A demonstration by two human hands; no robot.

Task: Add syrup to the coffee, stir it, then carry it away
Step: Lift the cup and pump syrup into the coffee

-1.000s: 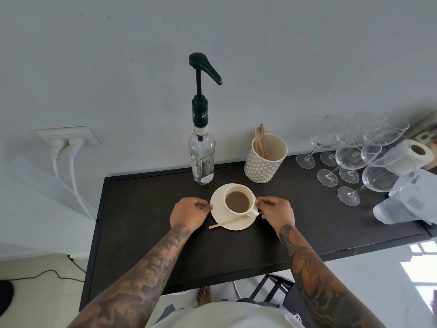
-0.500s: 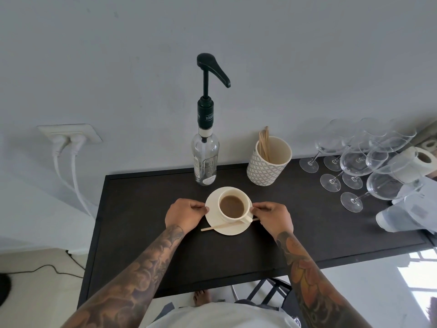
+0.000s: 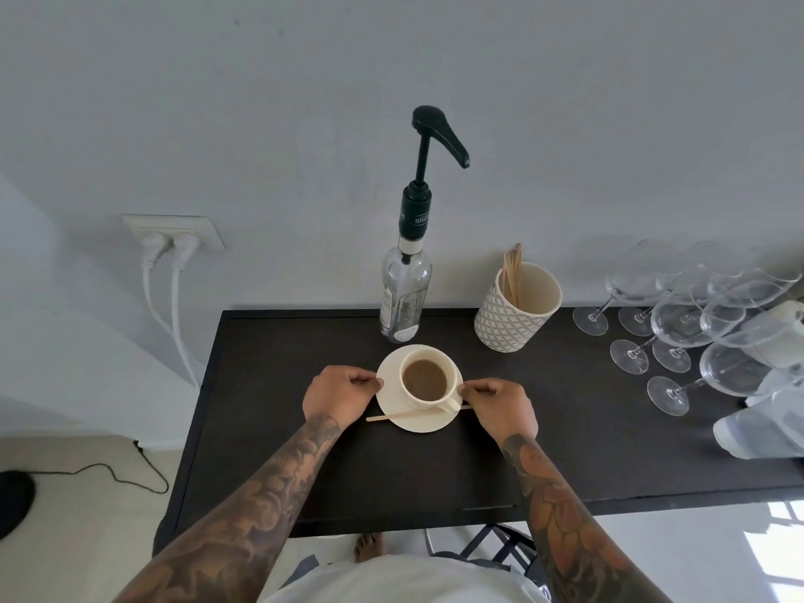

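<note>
Pinching the saucer (image 3: 393,417) at its 9 o'clock rim is the left hand (image 3: 337,396); the right hand (image 3: 500,409) pinches the rim at 3 o'clock, fingers curled. On the saucer stands the cup (image 3: 428,378) of coffee, with a stirrer (image 3: 407,414) lying across the near rim at 6 o'clock. Saucer and cup are at the middle of the table (image 3: 304,472). At 12 o'clock, just beyond the saucer, stands the syrup bottle (image 3: 404,293); a patterned pot (image 3: 515,313) of sticks is at 2 o'clock.
</note>
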